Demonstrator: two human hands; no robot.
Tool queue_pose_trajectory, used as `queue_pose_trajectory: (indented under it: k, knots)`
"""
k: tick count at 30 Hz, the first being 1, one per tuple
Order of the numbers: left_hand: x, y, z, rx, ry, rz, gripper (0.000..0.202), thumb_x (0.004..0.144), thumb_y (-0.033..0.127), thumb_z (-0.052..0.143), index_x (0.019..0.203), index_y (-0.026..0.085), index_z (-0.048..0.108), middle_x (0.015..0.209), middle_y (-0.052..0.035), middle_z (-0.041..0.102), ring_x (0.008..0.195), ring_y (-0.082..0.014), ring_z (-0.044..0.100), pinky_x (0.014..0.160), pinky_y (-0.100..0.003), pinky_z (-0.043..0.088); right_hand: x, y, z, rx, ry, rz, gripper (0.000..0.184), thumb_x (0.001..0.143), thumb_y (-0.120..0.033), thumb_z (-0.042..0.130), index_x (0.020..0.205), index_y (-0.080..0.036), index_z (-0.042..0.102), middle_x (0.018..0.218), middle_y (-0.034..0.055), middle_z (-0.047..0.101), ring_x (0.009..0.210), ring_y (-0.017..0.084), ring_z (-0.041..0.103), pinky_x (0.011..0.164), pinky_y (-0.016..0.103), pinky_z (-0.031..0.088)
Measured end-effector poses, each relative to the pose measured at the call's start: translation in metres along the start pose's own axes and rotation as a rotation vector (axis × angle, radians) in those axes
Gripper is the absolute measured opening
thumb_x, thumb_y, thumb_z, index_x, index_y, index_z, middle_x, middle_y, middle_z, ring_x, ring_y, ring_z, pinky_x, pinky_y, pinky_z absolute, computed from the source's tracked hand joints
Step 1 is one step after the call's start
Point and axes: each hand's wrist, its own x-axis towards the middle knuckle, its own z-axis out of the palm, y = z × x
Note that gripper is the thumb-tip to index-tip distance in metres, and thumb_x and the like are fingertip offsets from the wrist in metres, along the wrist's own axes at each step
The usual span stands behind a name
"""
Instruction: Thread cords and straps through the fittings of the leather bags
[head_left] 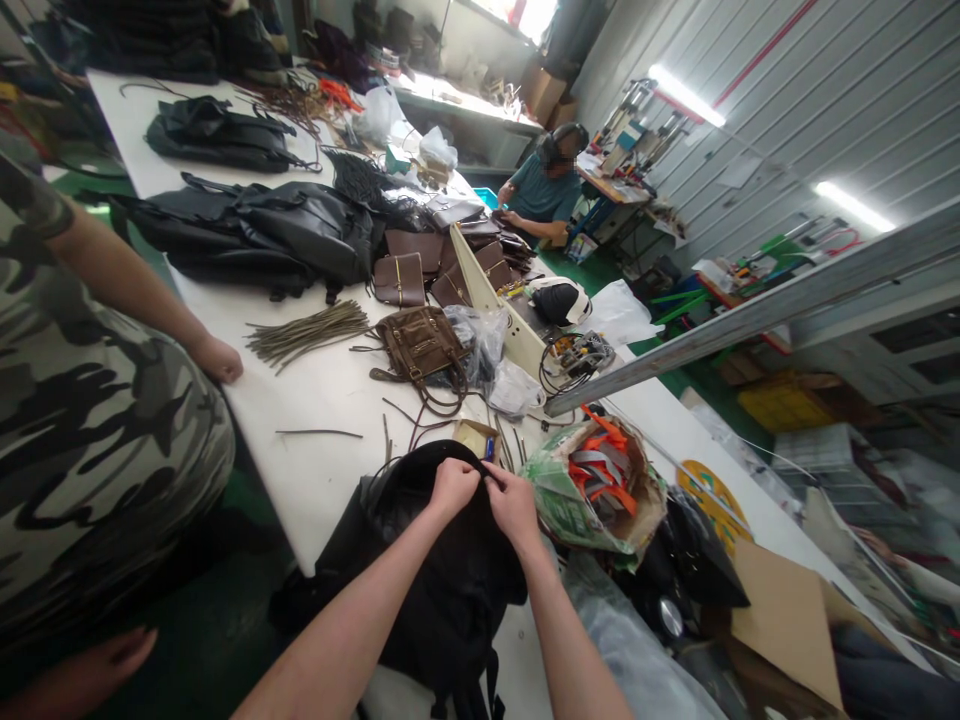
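Note:
A black fabric backpack (pixel 435 580) lies on the near edge of the white table (pixel 315 400), hanging partly over it. My left hand (pixel 452 488) and my right hand (pixel 511 503) meet at the bag's top edge, both with fingers curled and pinching the black fabric there. Whatever small part sits between the fingertips is too small to make out. Just beyond my hands stands a small open cardboard box (pixel 477 437). A brown leather bag (pixel 418 345) with loose straps lies further up the table.
A person in a camouflage shirt (pixel 82 400) stands at the left with a fist on the table. Black bags (pixel 262 235), brown purses (pixel 420 265) and a strap bundle (pixel 307 332) lie beyond. A bag of orange straps (pixel 600 485) sits right. Another person (pixel 544 185) works far back.

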Motion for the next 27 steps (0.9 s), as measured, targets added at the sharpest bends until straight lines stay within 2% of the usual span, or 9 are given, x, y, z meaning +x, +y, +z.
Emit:
queue_pose_trajectory:
  k: [2, 4, 7, 9, 10, 12, 17, 22, 27]
  knots:
    - [0.001, -0.003, 0.0, 0.007, 0.007, -0.002, 0.047, 0.101, 0.045, 0.07, 0.065, 0.017, 0.061, 0.06, 0.0049, 0.057, 0.062, -0.0139, 0.059, 0.067, -0.028, 0.049, -0.001, -0.001, 0.0, 0.05, -0.026, 0.022, 0.036, 0.091, -0.035, 0.066, 0.121, -0.029, 0.085, 0.127, 0.006, 0.081, 0.123, 0.03, 0.074, 0.115, 0.046, 0.054]
    - [0.0, -0.006, -0.002, 0.015, 0.01, 0.016, 0.045, 0.101, 0.044, 0.069, 0.066, 0.017, 0.062, 0.062, 0.0041, 0.059, 0.064, -0.0145, 0.061, 0.069, -0.029, 0.05, -0.001, 0.002, 0.0, 0.118, -0.047, 0.076, 0.036, 0.092, -0.044, 0.069, 0.119, -0.028, 0.085, 0.124, 0.0068, 0.081, 0.119, 0.029, 0.075, 0.108, 0.043, 0.059]
    - [-0.006, -0.011, -0.003, 0.042, 0.011, 0.064, 0.04, 0.102, 0.04, 0.068, 0.07, 0.017, 0.065, 0.067, 0.001, 0.065, 0.069, -0.0155, 0.064, 0.074, -0.03, 0.051, 0.004, 0.01, 0.007, 0.236, -0.052, 0.239, 0.051, 0.096, -0.062, 0.06, 0.111, -0.02, 0.085, 0.095, 0.0107, 0.083, 0.086, 0.027, 0.079, 0.073, 0.037, 0.065]
    - [-0.01, -0.015, -0.004, 0.074, 0.014, 0.09, 0.036, 0.102, 0.037, 0.067, 0.072, 0.017, 0.067, 0.07, -0.0012, 0.069, 0.072, -0.0165, 0.066, 0.077, -0.031, 0.05, 0.007, 0.016, 0.015, 0.31, -0.056, 0.349, 0.059, 0.092, -0.07, 0.062, 0.098, -0.015, 0.084, 0.072, 0.0097, 0.077, 0.061, 0.023, 0.072, 0.051, 0.029, 0.054]
    - [-0.012, -0.016, -0.004, 0.093, 0.018, 0.101, 0.035, 0.102, 0.035, 0.067, 0.072, 0.017, 0.068, 0.071, -0.0021, 0.07, 0.074, -0.0172, 0.066, 0.079, -0.032, 0.05, 0.008, 0.019, 0.02, 0.346, -0.054, 0.387, 0.06, 0.087, -0.072, 0.067, 0.092, -0.014, 0.083, 0.066, 0.0088, 0.074, 0.056, 0.022, 0.069, 0.047, 0.027, 0.049]
    - [-0.015, -0.02, -0.004, 0.131, 0.029, 0.124, 0.031, 0.101, 0.03, 0.066, 0.073, 0.017, 0.069, 0.076, -0.0034, 0.072, 0.078, -0.0184, 0.067, 0.081, -0.033, 0.049, 0.009, 0.022, 0.031, 0.417, -0.032, 0.429, 0.059, 0.077, -0.071, 0.078, 0.087, -0.014, 0.082, 0.066, 0.0086, 0.074, 0.058, 0.022, 0.068, 0.047, 0.026, 0.047]
    - [-0.025, -0.032, -0.003, 0.187, 0.051, 0.174, 0.027, 0.099, 0.018, 0.064, 0.072, 0.016, 0.071, 0.076, -0.0022, 0.069, 0.075, -0.0175, 0.064, 0.079, -0.032, 0.047, 0.007, 0.022, 0.048, 0.567, 0.017, 0.44, 0.059, 0.061, -0.066, 0.09, 0.093, -0.016, 0.083, 0.09, 0.0097, 0.081, 0.085, 0.027, 0.075, 0.064, 0.03, 0.056]
    - [-0.028, -0.037, 0.001, 0.184, 0.077, 0.213, 0.033, 0.101, 0.016, 0.058, 0.072, 0.015, 0.074, 0.074, -0.0039, 0.068, 0.071, -0.016, 0.061, 0.073, -0.029, 0.042, 0.003, 0.026, 0.046, 0.696, -0.034, 0.504, 0.061, 0.064, -0.065, 0.091, 0.096, -0.015, 0.085, 0.092, 0.0108, 0.082, 0.082, 0.025, 0.075, 0.07, 0.031, 0.058]
    - [-0.027, -0.035, 0.007, 0.193, 0.067, 0.227, 0.033, 0.097, 0.011, 0.057, 0.071, 0.014, 0.077, 0.074, -0.0076, 0.071, 0.071, -0.0174, 0.064, 0.071, -0.03, 0.04, 0.0, 0.032, 0.042, 0.768, 0.003, 0.585, 0.064, 0.053, -0.053, 0.102, 0.1, -0.014, 0.086, 0.101, 0.0138, 0.083, 0.087, 0.026, 0.076, 0.062, 0.027, 0.053]
